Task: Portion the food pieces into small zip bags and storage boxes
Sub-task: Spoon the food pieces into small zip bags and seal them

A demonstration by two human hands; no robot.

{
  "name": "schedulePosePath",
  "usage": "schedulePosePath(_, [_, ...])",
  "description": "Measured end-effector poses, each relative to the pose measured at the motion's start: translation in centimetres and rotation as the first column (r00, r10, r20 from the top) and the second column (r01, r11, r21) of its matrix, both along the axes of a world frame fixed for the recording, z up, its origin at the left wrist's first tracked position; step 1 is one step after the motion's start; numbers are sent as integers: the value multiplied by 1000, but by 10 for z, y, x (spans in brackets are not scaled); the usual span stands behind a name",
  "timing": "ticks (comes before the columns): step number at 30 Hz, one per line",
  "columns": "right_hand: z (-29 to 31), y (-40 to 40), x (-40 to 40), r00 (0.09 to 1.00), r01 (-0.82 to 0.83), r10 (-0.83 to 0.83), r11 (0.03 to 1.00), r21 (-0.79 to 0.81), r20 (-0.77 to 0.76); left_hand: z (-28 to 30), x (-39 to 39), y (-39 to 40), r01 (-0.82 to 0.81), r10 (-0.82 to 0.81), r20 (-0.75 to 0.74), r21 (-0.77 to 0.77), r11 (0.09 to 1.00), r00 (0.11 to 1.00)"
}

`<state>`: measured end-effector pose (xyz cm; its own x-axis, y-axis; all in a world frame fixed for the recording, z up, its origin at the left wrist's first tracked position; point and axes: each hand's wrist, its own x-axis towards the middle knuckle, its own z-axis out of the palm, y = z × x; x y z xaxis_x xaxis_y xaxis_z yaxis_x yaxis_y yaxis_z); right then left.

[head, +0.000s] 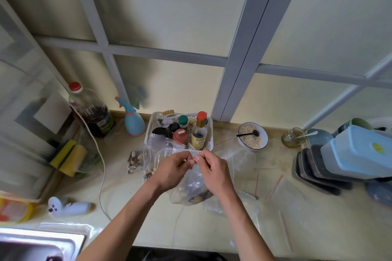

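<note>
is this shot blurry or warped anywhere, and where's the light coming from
Head view: wide-angle warp bends the window frame and counter edges; the far left side smears with blur, while the left hand, right hand and the zip bag they pinch stay fairly sharp. Soft daylight comes through the frosted panes, casting a shadow on the glass above the spray bottle.

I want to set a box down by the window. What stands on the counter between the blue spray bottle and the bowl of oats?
In the head view, a white basket of condiment bottles stands between the spray bottle and the bowl.
</note>
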<state>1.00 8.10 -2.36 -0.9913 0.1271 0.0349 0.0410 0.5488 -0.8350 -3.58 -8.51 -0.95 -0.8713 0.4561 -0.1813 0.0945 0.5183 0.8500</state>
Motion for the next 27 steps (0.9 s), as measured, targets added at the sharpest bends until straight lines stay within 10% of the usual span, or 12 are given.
schedulePosePath(12, [7, 6, 4, 1000, -20, 20, 996, -84, 0, 4, 7, -6, -146, 134, 82, 155, 977, 988])
schedulePosePath(27, [3, 4, 9, 1000, -26, 24, 987, -161, -13, 6, 7, -3, -70, 63, -241, -20, 997, 969])
